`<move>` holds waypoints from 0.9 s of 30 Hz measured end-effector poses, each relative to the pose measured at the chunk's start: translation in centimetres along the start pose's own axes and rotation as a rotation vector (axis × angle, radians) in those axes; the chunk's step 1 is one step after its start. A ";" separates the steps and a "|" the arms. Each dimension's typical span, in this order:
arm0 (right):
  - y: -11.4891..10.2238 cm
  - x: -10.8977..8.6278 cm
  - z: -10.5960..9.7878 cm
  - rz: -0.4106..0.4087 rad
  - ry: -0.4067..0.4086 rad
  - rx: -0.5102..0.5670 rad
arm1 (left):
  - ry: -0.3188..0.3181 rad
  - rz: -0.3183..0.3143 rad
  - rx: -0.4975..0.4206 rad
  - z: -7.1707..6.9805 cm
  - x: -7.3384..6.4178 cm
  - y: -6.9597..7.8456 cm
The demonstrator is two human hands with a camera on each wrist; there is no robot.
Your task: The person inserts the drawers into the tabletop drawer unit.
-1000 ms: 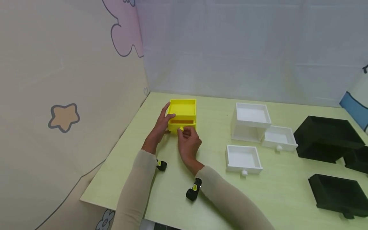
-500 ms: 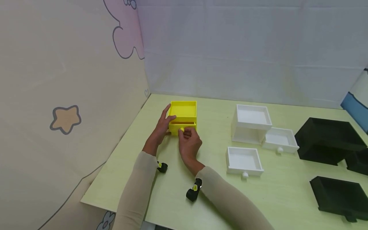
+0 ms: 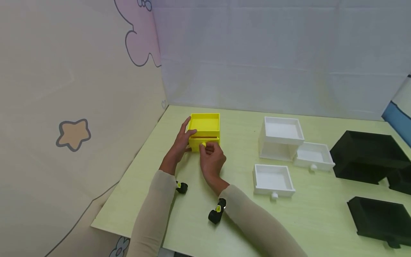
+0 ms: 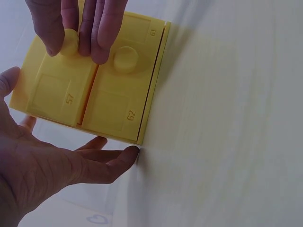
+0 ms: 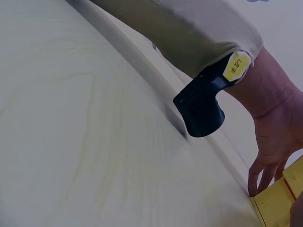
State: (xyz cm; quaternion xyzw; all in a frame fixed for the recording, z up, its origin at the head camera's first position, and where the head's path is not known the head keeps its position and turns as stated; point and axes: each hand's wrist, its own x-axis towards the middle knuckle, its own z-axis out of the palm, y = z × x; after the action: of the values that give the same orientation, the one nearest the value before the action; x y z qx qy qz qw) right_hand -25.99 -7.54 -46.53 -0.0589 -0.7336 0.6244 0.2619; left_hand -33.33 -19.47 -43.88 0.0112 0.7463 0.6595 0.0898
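Note:
A small yellow drawer cabinet [image 3: 203, 122] stands at the back left of the table, with a shallow tray-like top. My left hand [image 3: 177, 147] grips its left side, thumb at the upper front edge and fingers along the side down to the base. With thumb and fingers my right hand [image 3: 212, 160] pinches the round knob [image 4: 70, 41] of the upper drawer [image 4: 53, 97], marked 57. That drawer sticks out slightly, leaving a thin dark slot above its front. Below it, the lower drawer [image 4: 109, 111], marked 62, sits flush, its own knob [image 4: 126, 60] untouched.
To the right stand a white cabinet [image 3: 261, 142] and two white drawers, one drawer [image 3: 273, 178] in front and another drawer [image 3: 313, 154] beside it. Farther right are a black cabinet [image 3: 369, 150] and a black drawer [image 3: 382, 217]. A curtain wall closes off the back.
The upper yellow drawer has slid farther into the cabinet, and the gap above its front has narrowed. Both hands keep their holds; the head view has shifted slightly.

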 end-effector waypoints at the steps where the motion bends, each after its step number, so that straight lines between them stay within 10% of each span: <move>1: 0.0 0.0 0.0 0.000 0.002 -0.001 | 0.001 0.001 0.000 0.0 0.0 0.0; 27: 0.4 1.7 0.0 -0.010 -0.011 -0.043 | -0.023 0.022 0.019 0.2 0.0 -0.2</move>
State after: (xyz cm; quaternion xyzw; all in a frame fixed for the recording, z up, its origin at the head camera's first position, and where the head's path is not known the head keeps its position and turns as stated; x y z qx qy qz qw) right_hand -27.54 -6.76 -46.35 -0.0573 -0.7487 0.6073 0.2596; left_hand -33.31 -19.34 -44.06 0.0278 0.7512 0.6531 0.0912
